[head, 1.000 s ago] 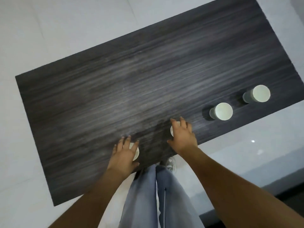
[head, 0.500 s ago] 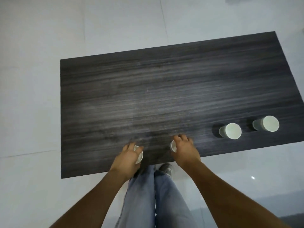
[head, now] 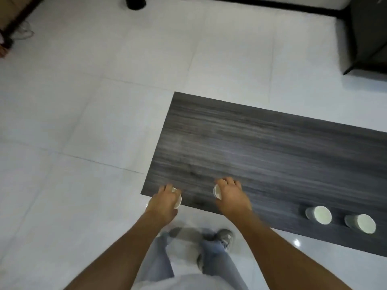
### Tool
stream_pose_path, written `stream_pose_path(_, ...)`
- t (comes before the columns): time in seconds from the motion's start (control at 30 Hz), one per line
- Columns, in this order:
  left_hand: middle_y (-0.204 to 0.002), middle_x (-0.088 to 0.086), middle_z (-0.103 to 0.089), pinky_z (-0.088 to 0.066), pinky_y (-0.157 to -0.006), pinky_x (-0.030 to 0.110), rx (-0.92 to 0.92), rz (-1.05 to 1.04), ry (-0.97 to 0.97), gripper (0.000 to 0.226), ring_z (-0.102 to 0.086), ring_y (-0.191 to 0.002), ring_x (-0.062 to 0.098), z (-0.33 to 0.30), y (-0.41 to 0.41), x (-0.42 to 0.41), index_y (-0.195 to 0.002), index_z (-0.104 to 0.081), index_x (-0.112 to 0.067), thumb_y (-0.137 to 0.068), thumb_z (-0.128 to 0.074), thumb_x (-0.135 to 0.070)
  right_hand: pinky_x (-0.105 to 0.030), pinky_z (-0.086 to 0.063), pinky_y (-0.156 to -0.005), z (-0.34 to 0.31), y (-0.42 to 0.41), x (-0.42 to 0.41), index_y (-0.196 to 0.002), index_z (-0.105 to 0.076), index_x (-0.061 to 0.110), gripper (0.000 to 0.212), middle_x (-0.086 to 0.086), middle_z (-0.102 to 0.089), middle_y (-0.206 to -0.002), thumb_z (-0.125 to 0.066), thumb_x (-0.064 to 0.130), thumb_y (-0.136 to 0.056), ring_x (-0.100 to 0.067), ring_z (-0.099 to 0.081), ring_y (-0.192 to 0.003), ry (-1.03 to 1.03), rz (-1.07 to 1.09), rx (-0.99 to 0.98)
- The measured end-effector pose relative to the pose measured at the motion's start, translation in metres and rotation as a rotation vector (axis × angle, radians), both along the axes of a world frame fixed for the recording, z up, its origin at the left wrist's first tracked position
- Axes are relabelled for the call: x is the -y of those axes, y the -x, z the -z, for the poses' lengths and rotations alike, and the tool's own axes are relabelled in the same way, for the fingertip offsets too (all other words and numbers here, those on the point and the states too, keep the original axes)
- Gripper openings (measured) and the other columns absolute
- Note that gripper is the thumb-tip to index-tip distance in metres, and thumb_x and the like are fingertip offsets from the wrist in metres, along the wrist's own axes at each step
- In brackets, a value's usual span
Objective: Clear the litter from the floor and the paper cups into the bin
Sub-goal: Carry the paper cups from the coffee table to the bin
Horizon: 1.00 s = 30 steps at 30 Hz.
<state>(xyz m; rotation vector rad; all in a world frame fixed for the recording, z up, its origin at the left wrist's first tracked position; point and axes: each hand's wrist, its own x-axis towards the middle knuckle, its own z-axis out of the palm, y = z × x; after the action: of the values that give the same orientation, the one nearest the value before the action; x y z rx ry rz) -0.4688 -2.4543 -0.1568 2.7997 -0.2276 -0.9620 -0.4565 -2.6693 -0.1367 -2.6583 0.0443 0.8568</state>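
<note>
Two paper cups are held, one per hand, seen from above in the head view. The left hand (head: 164, 203) is curled over the top of the left cup (head: 178, 200), fingers wrapped round its rim, w/ only a sliver of white showing at the hand's right side; hand and cup sit over the table's near left corner, partly past the edge above the floor (head: 73, 132). The right hand (head: 231, 195) grips the right cup (head: 217, 191) the same way from above, over the table (head: 261, 147) near its front edge. Whether either cup is lifted or touching the top can't be told. Two more cups are left on the table at the right, just beside each other near the front edge: cup 3 (head: 318, 214) & cup 4 (head: 360, 223), both upright, mouths up. Step in hand, as judged: the first pair is picked up, approx. half the cups dealt w/. A dark round object (head: 135, 3) is cut off at the top edge, well apart from the table; it may be the bin, but that can't be confirmed. No floor litter can be made out. Next, the pair would need to be carried clear of the table to the bin & released, grips kept light so the thin walls aren't crushed; then a return for cups 3 & 4.
</note>
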Motion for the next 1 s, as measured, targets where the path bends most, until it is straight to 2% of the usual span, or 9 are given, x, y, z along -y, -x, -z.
stream_pose_path(0.07,-0.136,0.003,-0.040,-0.045,-0.096,0.032,0.062,-0.049,0.020,0.048,-0.040,-0.124,0.022,-0.013,-0.001,-0.040,-0.128,-0.045,-0.021,-0.084,-0.065,-0.024,-0.040,-0.048,-0.098,-0.013,-0.012,-0.045,-0.142,-0.038,0.023,0.057,0.000,-0.036,-0.142,-0.062,0.019,-0.090,-0.026,-0.031,-0.132,-0.007,-0.055,-0.004)
stream_pose_path(0.17,-0.144,0.003,-0.036,-0.042,-0.099,0.030,0.126,-0.128,0.049,0.053,-0.036,-0.130,0.022,-0.024,-0.002,-0.108,-0.133,-0.043,-0.023,-0.084,-0.065,-0.026,-0.042,-0.048,-0.098,-0.026,-0.032,-0.123,-0.144,-0.036,0.024,0.059,0.001,-0.035,-0.144,-0.062,0.019,-0.091,-0.026,-0.030,-0.133,-0.028,-0.109,0.023)
stream_pose_path(0.3,-0.151,0.002,-0.028,-0.036,-0.106,0.029,0.142,-0.173,0.049,0.062,-0.027,-0.139,0.021,-0.032,-0.008,-0.207,-0.142,-0.036,-0.026,-0.086,-0.064,-0.026,-0.041,-0.049,-0.096,-0.033,-0.051,-0.231,-0.142,-0.038,0.024,0.057,0.001,-0.037,-0.142,-0.061,0.019,-0.090,-0.024,-0.032,-0.130,-0.078,-0.167,0.081)
stream_pose_path(0.5,-0.152,0.002,-0.023,-0.038,-0.105,0.032,0.126,-0.215,0.014,0.068,-0.019,-0.140,0.021,-0.053,-0.039,-0.335,-0.148,-0.026,-0.024,-0.088,-0.059,-0.026,-0.036,-0.048,-0.093,-0.037,-0.091,-0.347,-0.142,-0.036,0.025,0.060,0.001,-0.038,-0.140,-0.060,0.018,-0.088,-0.024,-0.035,-0.127,-0.106,-0.259,0.093)
stream_pose_path(0.77,-0.152,0.003,-0.025,-0.040,-0.102,0.035,0.174,-0.232,0.022,0.068,-0.022,-0.139,0.022,-0.078,-0.155,-0.403,-0.147,-0.027,-0.023,-0.088,-0.061,-0.027,-0.036,-0.050,-0.087,-0.046,-0.181,-0.395,-0.140,-0.038,0.026,0.060,0.002,-0.040,-0.138,-0.059,0.017,-0.085,-0.023,-0.036,-0.125,-0.054,-0.231,0.125)
stream_pose_path(1.0,-0.151,0.001,-0.026,-0.040,-0.100,0.033,0.185,-0.210,0.050,0.067,-0.023,-0.138,0.019,-0.085,-0.301,-0.413,-0.147,-0.029,-0.025,-0.088,-0.061,-0.029,-0.037,-0.050,-0.087,-0.050,-0.323,-0.408,-0.138,-0.040,0.025,0.057,0.001,-0.043,-0.134,-0.059,0.018,-0.086,-0.023,-0.038,-0.121,-0.034,-0.195,0.142)
